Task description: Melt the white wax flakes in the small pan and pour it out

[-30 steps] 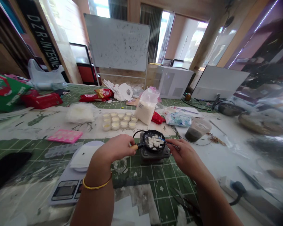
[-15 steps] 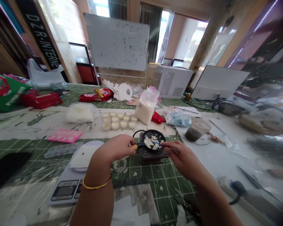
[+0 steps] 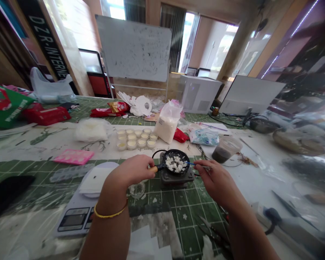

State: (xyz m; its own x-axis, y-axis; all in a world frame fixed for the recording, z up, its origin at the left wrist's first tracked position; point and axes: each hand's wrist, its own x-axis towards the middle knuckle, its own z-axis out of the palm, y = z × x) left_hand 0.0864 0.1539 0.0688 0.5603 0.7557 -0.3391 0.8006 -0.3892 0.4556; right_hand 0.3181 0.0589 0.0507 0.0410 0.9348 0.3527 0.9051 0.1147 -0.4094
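Note:
My left hand (image 3: 135,169) is closed around the wooden-ended handle of a small black frying pan (image 3: 184,156). The pan rests on a small dark hot plate (image 3: 176,179). White lumps (image 3: 176,164) are spread over the pan's bottom. Between the fingertips of my right hand (image 3: 215,180) is a thin blue stick (image 3: 191,163), its tip over the pan's right rim. A small clear glass dish (image 3: 137,189) stands just below my left hand. Farther back, several small cups (image 3: 137,139) of pale, cream-coloured contents sit in rows beside an upright bag of white granules (image 3: 166,126).
On the left lie a kitchen scale (image 3: 76,218), a pink mould (image 3: 74,156) and a black phone-like slab (image 3: 9,193). To the right are a plastic tub with dark contents (image 3: 223,151) and a power strip (image 3: 260,213). Scissors (image 3: 211,229) lie near my right forearm.
My right hand has moved right, drawing the stick's tip from the middle of the pan to its right rim. The white lumps lie more spread out. My left hand stays on the handle.

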